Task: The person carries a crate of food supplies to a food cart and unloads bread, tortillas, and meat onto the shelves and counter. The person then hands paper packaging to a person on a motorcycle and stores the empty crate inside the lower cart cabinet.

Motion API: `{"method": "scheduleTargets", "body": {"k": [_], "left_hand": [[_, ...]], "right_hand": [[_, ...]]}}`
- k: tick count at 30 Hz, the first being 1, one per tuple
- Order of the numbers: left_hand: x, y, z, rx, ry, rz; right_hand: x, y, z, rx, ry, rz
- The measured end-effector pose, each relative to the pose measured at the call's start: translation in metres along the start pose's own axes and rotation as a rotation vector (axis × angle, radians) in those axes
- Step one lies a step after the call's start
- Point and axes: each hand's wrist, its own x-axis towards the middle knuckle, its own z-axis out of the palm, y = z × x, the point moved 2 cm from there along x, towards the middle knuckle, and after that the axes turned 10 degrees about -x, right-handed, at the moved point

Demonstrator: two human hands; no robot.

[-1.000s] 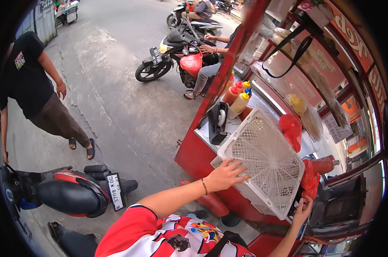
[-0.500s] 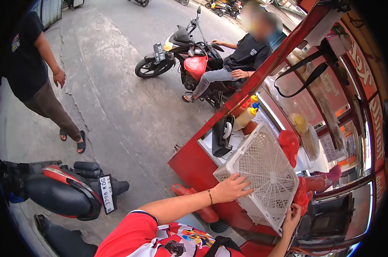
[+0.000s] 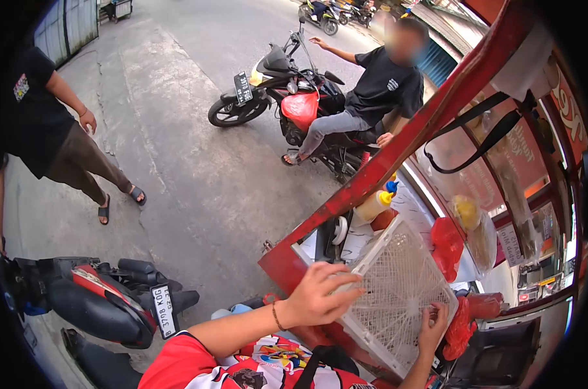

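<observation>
A white plastic mesh basket (image 3: 398, 285) sits tilted in view on the red cart's counter, its lattice face toward me. My left hand (image 3: 323, 295), with a beaded bracelet at the wrist, is at the basket's left edge. Its fingers are spread and slightly bent; whether they touch the rim I cannot tell. My right hand (image 3: 433, 330) is at the right part of the basket, fingers curled against the mesh. A red plastic bag (image 3: 459, 327) lies just beyond my right hand, and another red bag (image 3: 446, 246) is behind the basket.
Sauce bottles (image 3: 374, 206) stand behind the basket. A red post (image 3: 398, 155) slants across the cart, and a black strap (image 3: 475, 142) hangs inside. A person sits on a motorcycle (image 3: 287, 97); another person (image 3: 47, 123) stands at left near a parked scooter (image 3: 99, 295).
My left hand has shifted left from the basket's face to its edge. My right hand has moved up onto the mesh. The seated person has raised an arm; the standing person has stepped.
</observation>
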Motion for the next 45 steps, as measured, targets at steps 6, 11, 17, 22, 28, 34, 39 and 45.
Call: {"method": "scheduleTargets", "body": {"k": [6, 11, 17, 22, 28, 34, 39, 45], "left_hand": [[0.060, -0.073, -0.045, 0.108, 0.354, -0.094], [0.100, -0.109, -0.044, 0.091, 0.129, -0.069], [0.101, -0.140, -0.029, -0.160, 0.112, 0.019], [0.102, -0.146, -0.032, -0.221, 0.073, 0.021], [0.104, -0.149, -0.033, -0.270, 0.066, 0.026], [0.101, -0.151, -0.033, -0.290, 0.074, 0.009], [0.102, -0.148, -0.026, -0.293, 0.039, 0.070], [0.097, -0.143, -0.022, -0.248, 0.054, 0.057]], "right_hand": [[0.047, -0.032, 0.025, -0.027, -0.130, -0.063], [0.039, -0.031, 0.030, -0.213, -0.147, -0.079], [-0.007, -0.023, 0.016, -0.263, -0.120, 0.096], [-0.038, -0.035, 0.018, -0.371, -0.120, 0.136], [-0.048, -0.062, 0.022, -0.360, -0.068, 0.185], [-0.040, -0.085, 0.008, -0.376, -0.046, 0.185], [0.015, -0.095, -0.072, -0.569, 0.114, 0.058], [0.128, -0.074, -0.215, -0.730, 0.433, -0.037]]}}
